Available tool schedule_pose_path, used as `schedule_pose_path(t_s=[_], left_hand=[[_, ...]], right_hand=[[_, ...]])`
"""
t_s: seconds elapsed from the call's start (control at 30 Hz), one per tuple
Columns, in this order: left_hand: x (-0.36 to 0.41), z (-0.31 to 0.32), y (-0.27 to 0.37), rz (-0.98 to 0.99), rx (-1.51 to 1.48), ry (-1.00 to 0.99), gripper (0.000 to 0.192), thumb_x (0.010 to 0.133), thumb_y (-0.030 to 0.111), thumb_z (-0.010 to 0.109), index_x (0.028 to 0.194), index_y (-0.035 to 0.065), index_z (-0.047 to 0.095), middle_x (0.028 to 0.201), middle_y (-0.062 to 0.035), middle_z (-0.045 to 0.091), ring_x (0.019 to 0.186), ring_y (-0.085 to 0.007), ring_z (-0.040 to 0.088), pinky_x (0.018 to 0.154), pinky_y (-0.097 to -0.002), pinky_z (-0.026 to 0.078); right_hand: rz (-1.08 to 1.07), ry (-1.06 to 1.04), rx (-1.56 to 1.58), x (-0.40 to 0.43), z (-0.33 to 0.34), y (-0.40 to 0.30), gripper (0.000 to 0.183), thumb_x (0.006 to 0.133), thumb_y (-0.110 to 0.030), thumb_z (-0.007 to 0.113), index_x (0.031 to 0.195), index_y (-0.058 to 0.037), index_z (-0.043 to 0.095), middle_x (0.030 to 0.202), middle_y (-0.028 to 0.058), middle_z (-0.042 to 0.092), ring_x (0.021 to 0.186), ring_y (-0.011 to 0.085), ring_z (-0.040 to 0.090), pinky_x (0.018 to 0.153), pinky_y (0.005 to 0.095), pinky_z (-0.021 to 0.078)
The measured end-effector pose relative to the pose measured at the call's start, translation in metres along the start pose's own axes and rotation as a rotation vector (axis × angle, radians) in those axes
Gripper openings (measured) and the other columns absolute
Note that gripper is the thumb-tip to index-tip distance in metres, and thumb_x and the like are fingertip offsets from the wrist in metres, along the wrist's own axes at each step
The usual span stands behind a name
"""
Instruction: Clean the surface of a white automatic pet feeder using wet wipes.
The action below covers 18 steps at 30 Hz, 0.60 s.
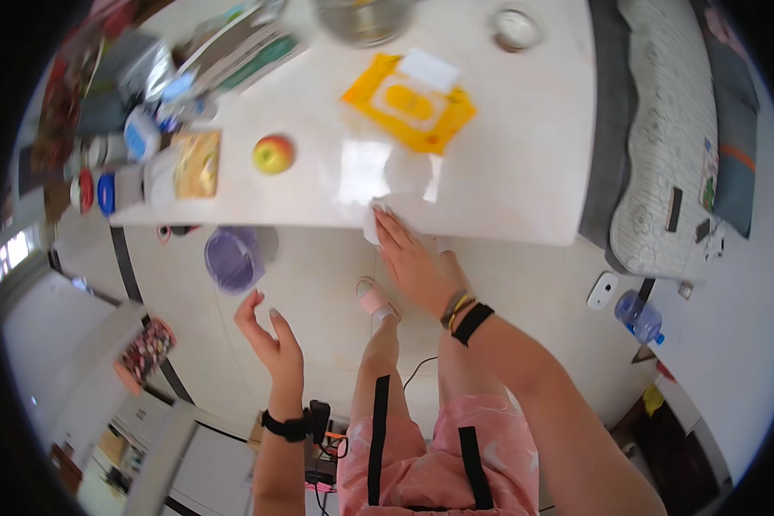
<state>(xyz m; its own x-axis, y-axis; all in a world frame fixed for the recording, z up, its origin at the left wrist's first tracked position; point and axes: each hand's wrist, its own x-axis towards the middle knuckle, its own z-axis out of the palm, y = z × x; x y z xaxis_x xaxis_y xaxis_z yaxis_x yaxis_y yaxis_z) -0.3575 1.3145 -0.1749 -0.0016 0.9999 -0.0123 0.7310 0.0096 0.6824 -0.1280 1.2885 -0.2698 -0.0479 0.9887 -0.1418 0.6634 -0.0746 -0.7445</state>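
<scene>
My right hand [409, 261] rests at the front edge of the white table [516, 193], its fingers on a white wipe [371, 226] that partly hangs over the edge. Past it on the tabletop lies a yellow pack of wet wipes [409, 103] with its white lid raised. A red and yellow apple [273, 154] sits left of the pack. My left hand [269, 332] is held in the air in front of the table, thumb and fingers apart, holding nothing. It is nearest to a purple-lined waste bin [233, 261] on the floor.
A glass container [364, 22] and a small round jar [515, 29] stand at the table's far side. Bags, jars and boxes crowd its left end, with a yellow packet [197, 164]. A padded sofa [661, 161] stands at right; a blue water bottle [640, 317] lies near it.
</scene>
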Motion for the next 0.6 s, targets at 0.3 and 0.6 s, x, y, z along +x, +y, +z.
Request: schedule_pose_path(t_s=[0.3,0.6], left_hand=[[-0.147,-0.112,-0.093,-0.385,0.048,0.161,0.034,0.089,-0.002,0.043,0.123,-0.0026,0.043,0.116,-0.0134,0.047,0.11,-0.0234,0.046,0.1,-0.036,0.033],[-0.167,-0.105,-0.099,-0.483,-0.025,0.207,0.036,0.09,-0.001,0.04,0.126,-0.0013,0.042,0.113,-0.0118,0.047,0.11,-0.0228,0.046,0.099,-0.0369,0.034]], right_hand=[[-0.582,0.037,-0.3,0.159,0.141,-0.087,0.051,0.085,-0.005,0.047,0.136,-0.0081,0.041,0.145,0.0072,0.037,0.135,0.0237,0.033,0.113,0.0358,0.0251],[-0.598,-0.059,-0.626,0.121,0.106,-0.039,0.065,0.082,-0.002,0.047,0.141,-0.0256,0.035,0.15,0.0031,0.029,0.139,0.0241,0.025,0.115,0.0388,0.0194]])
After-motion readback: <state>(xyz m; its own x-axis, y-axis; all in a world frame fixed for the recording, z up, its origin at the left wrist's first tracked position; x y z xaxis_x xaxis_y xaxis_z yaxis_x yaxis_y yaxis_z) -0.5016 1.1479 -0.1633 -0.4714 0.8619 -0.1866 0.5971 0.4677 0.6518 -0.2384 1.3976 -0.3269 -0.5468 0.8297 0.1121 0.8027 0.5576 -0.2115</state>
